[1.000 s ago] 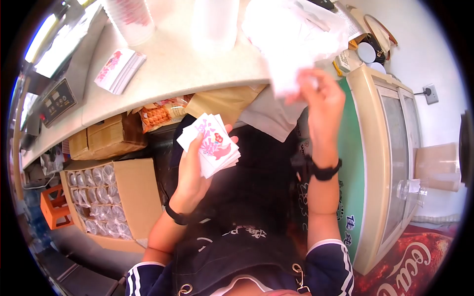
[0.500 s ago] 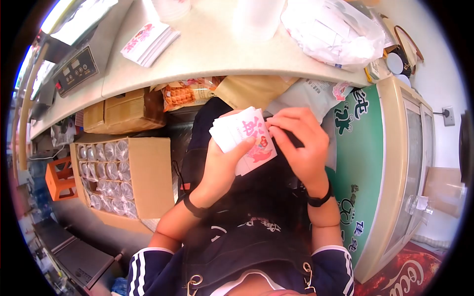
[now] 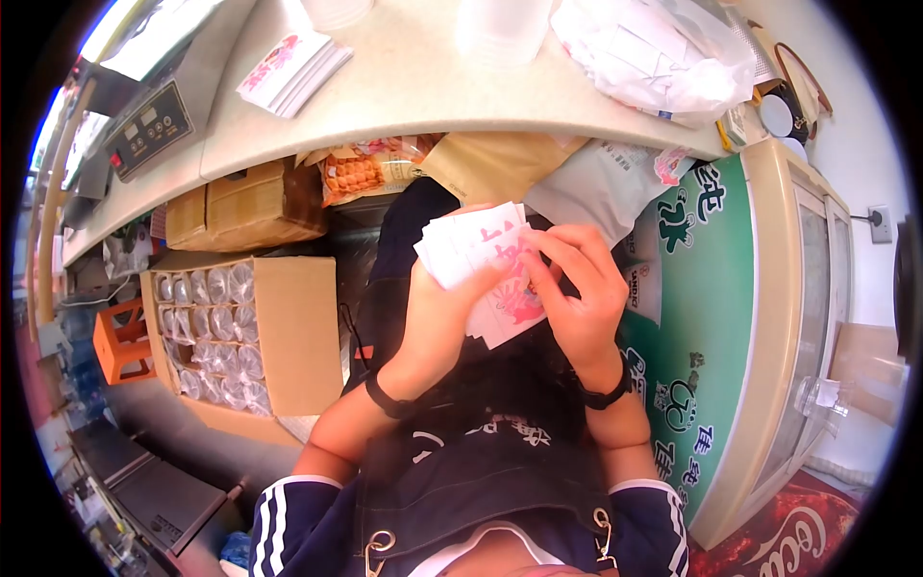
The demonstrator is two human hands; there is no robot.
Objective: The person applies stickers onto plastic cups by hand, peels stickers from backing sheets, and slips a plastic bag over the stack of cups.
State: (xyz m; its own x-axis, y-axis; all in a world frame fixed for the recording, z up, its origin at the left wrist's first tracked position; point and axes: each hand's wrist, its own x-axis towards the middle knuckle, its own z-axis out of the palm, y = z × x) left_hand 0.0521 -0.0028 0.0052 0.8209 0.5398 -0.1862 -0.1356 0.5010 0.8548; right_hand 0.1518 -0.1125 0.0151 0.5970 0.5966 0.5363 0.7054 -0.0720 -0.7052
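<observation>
My left hand (image 3: pixel 444 298) is closed round a loosely fanned stack of white paper cards (image 3: pixel 514 306) with pink lettering and a pink figure printed on them. Its thumb lies across the top card. At the stack's upper right edge, my right hand (image 3: pixel 585 288) pinches a card between thumb and fingers. Both hands are over my lap, in front of the black apron (image 3: pixel 481 481). On the counter (image 3: pixel 413 101) above lies another stack of similar printed cards (image 3: pixel 293 72).
A clear bag of white papers (image 3: pixel 654 62) and a translucent cup (image 3: pixel 500 29) stand on the counter. To the left, a carton (image 3: pixel 298 337) holds several wrapped clear cups, beside an orange stool (image 3: pixel 123 341). A green-sided cabinet (image 3: pixel 707 279) is close on the right.
My right hand has moved in from just beside the stack and now pinches its edge. The stack has shifted slightly to the right in my left hand.
</observation>
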